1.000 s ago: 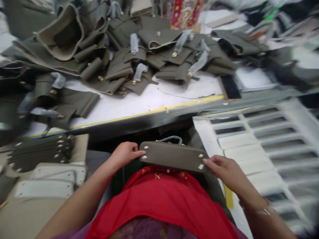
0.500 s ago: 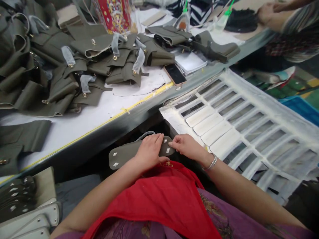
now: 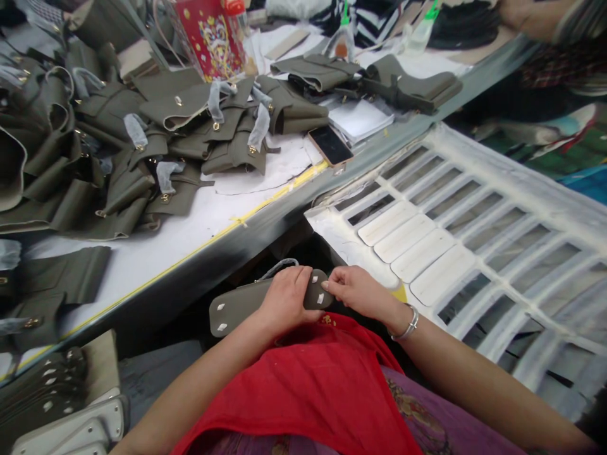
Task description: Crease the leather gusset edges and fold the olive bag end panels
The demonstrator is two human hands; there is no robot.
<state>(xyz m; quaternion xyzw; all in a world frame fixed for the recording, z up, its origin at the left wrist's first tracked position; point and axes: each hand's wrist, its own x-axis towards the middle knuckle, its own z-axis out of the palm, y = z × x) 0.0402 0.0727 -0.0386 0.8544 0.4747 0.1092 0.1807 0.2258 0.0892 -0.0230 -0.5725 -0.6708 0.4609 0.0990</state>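
An olive handbag (image 3: 241,304) lies across my lap with its oval base facing up. White-wrapped studs sit in pairs near both ends of the base, and part of a plastic-wrapped handle (image 3: 279,268) shows beyond its far side. My left hand (image 3: 288,297) spans the base towards its right end, fingers over the far edge and thumb on the near side, gripping it. At the rounded right end, my right hand (image 3: 353,292) is closed, thumb and fingertips pinching at the rim beside the studs. Whatever lies between those fingertips is too small to make out.
Several olive bags (image 3: 190,126) crowd the white-topped table (image 3: 137,253). A phone (image 3: 331,145) lies near its edge. To my right stands a white slatted rack (image 3: 327,230) holding pale oval panels (image 3: 403,243). Stud-fitted base pieces (image 3: 90,423) are stacked at lower left. Another person's hand (image 3: 535,16) is at upper right.
The view has shifted slightly, so the bag and both hands appear a little lower. My hands keep nearly the same hold on the bag. The other person's hand has moved towards the upper edge.
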